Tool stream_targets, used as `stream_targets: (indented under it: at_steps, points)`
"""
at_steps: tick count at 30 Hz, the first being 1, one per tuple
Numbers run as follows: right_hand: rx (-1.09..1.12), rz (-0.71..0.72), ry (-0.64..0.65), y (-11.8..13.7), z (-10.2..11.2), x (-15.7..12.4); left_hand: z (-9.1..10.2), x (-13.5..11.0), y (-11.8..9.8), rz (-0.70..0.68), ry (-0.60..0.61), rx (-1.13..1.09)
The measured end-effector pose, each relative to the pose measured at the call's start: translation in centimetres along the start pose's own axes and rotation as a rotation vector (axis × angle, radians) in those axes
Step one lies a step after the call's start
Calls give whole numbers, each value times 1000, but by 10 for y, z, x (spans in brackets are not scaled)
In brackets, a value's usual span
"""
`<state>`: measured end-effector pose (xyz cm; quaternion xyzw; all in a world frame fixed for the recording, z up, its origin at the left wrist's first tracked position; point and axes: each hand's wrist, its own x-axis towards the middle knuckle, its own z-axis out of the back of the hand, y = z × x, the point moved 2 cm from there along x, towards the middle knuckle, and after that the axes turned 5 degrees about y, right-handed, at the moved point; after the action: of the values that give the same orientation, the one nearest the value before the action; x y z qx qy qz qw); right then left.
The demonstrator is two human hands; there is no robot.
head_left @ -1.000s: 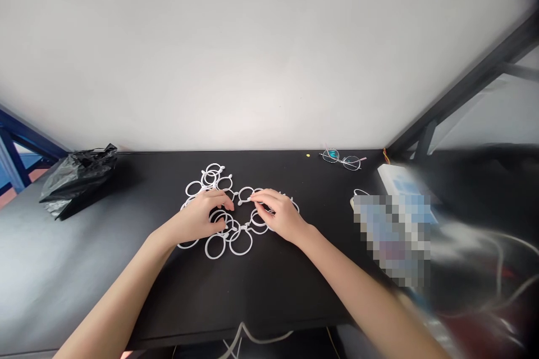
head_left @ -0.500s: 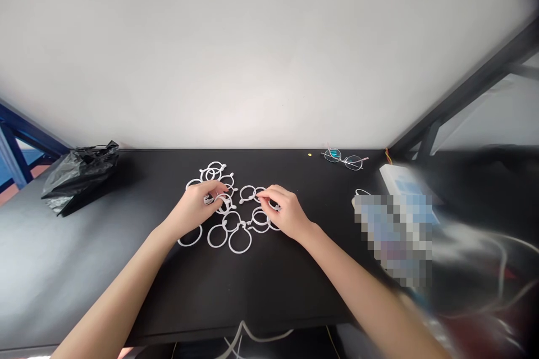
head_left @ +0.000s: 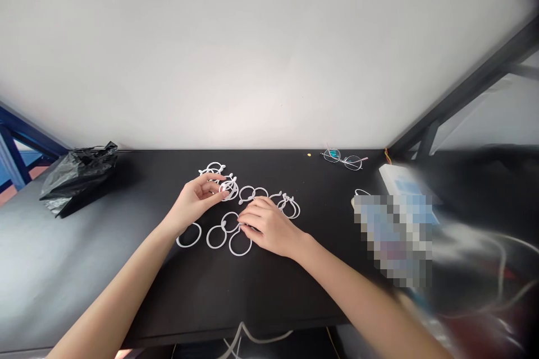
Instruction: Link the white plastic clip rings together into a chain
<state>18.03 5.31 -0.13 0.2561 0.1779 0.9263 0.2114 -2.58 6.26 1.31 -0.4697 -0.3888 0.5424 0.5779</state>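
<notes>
Black tabletop [head_left: 295, 286], pale wall [head_left: 269, 67] behind. White rings [head_left: 240, 254] with small tabs scattered mid-table; ring bundle [head_left: 229, 188] in left hand [head_left: 196, 199], thumb and fingers closed on it. Right hand [head_left: 269, 227] at the nearer rings, fingers bunched together; can't tell if pinching one. Rings look light, thin, fairly stiff, probably smooth; best held by tab or rim, no hard bending. Farther out: eyeglasses [head_left: 342, 160] right-rear, black bag [head_left: 82, 179] far left.

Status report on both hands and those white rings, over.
Left hand holding clustered white rings. Right hand at other rings, grip unclear. In the way: right hand partly covers those.
</notes>
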Motion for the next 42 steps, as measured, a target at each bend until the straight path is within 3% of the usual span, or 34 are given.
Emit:
stream_targets:
  at_steps: [5,10,19,25,32,37,42]
  points:
    - [-41,-39,24,-3,1,0,0,-2,-6,2,-59,-61]
    - [-27,-64,25,-3,2,-1,-3,-3,-7,33,2,-161]
    - [-52,-90,7,-5,-1,-2,-2,2,3,193,39,-621]
    - [-47,-136,-55,-6,-1,-1,-4,-2,0,119,84,-264]
    - [91,-100,-260,-7,-1,-2,-10,-4,1,12,250,-151]
    - [116,-134,-424,-8,3,-5,-16,-7,3,-99,158,292]
    - [106,-124,-480,-8,6,-5,-25,-9,7,-280,180,652]
